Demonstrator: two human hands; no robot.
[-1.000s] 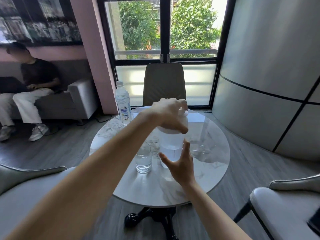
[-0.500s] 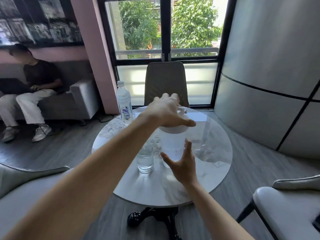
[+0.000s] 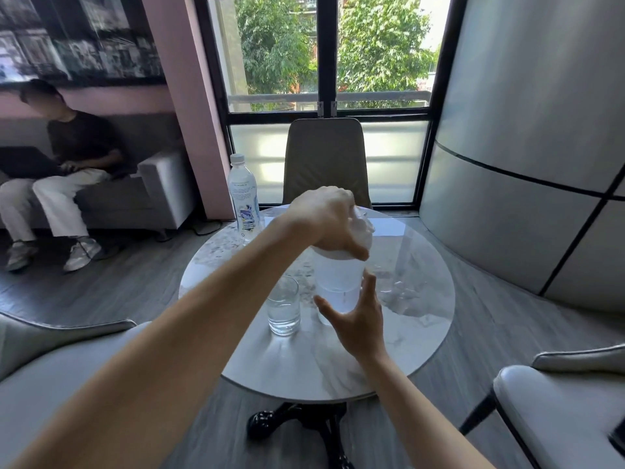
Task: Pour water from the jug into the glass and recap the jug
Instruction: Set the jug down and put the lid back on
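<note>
no readable text anywhere, label on the plastic bottle point(image 3: 244, 194) at the far edge of the table point(image 3: 338, 367) carries small print and a blue graphic, both too blurred to read

Over the last second the left hand point(image 3: 326, 221) has turned on the white plastic lid point(image 3: 360, 228) of the translucent plastic jug point(image 3: 338, 275): its thumb, first curled against the lid's front, swung out to the right and now presses down on the rim again.
</note>
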